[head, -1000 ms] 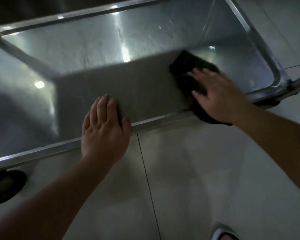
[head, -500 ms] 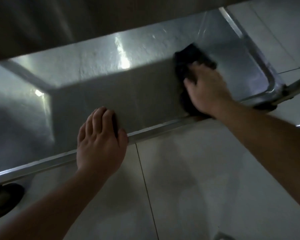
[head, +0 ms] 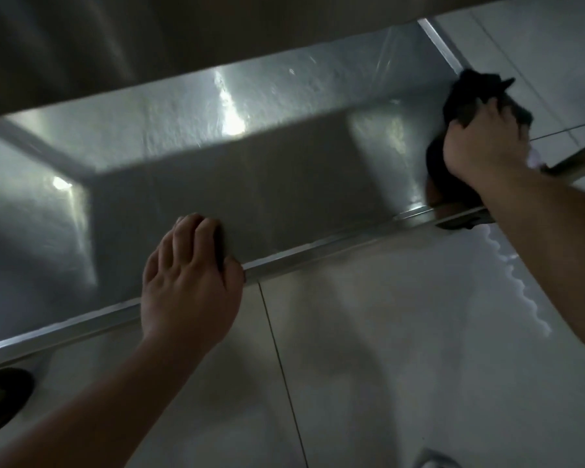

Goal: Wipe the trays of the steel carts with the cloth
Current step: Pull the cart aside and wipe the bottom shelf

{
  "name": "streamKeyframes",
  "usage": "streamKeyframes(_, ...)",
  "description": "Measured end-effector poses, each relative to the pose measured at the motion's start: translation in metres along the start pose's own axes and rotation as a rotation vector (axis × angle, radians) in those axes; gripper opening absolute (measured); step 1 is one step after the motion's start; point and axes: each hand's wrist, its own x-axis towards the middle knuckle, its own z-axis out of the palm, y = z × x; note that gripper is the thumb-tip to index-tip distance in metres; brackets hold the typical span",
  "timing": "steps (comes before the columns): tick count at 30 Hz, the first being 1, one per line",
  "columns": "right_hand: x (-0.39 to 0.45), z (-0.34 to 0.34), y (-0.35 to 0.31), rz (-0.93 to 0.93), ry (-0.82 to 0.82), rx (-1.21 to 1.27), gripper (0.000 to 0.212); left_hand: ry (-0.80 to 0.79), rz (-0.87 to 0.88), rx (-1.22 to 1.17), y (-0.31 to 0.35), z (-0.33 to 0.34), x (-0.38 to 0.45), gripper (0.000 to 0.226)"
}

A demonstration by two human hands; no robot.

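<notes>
Wiping underway: right hand [head: 483,143] grips cloth [head: 466,96] at tray [head: 284,184] wall, upper right; left hand [head: 190,282] clasps rim; next, the floor of the tray.

- A black cloth [head: 466,96] is gripped by the right hand [head: 485,143] at the steel tray's [head: 284,184] right end.
- The tray's near rim is held by the left hand [head: 190,282].
- Tiled floor [head: 385,349] is seen below.
</notes>
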Motion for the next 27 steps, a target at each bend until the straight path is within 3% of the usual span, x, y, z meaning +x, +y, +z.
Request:
streamKeyframes(6, 0.018, 0.007, -0.098, -0.191, -0.035, 0.081, 0.056, 0.000, -0.010, 0.003, 0.001, 0.000, 0.001, 0.057)
streamKeyframes(10, -0.044, 0.019, -0.136, -0.756, -0.183, 0.129, 0.057, -0.011, -0.011, -0.002, 0.000, -0.001, 0.001, 0.058)
streamKeyframes(12, -0.070, 0.018, -0.117, -1.011, -0.254, 0.136, 0.053, -0.029, -0.009, 0.005, 0.000, -0.002, -0.001, 0.058)
streamKeyframes(14, -0.073, 0.013, -0.081, -1.123, -0.305, 0.137, 0.053, -0.037, -0.004, 0.009, 0.002, -0.004, -0.001, 0.057)
streamKeyframes(16, -0.049, 0.005, -0.043, -1.006, -0.293, 0.138, 0.054, -0.052, -0.003, 0.013, 0.003, -0.005, -0.001, 0.057)
streamKeyframes(20, 0.022, -0.001, 0.002, -0.281, -0.069, 0.147, 0.058, -0.069, 0.003, 0.023, 0.001, -0.004, -0.001, 0.057)
streamKeyframes(22, 0.041, 0.005, -0.012, -0.026, 0.002, 0.131, 0.061, -0.066, 0.003, 0.022, 0.001, -0.002, -0.001, 0.057)
streamKeyframes(24, 0.043, 0.012, -0.056, 0.074, 0.025, 0.133, 0.062, -0.070, 0.003, 0.019, 0.001, 0.000, 0.000, 0.057)
streamKeyframes(27, 0.016, 0.023, -0.149, -0.084, -0.057, 0.131, 0.059, -0.069, -0.002, 0.017, 0.003, 0.000, 0.000, 0.057)
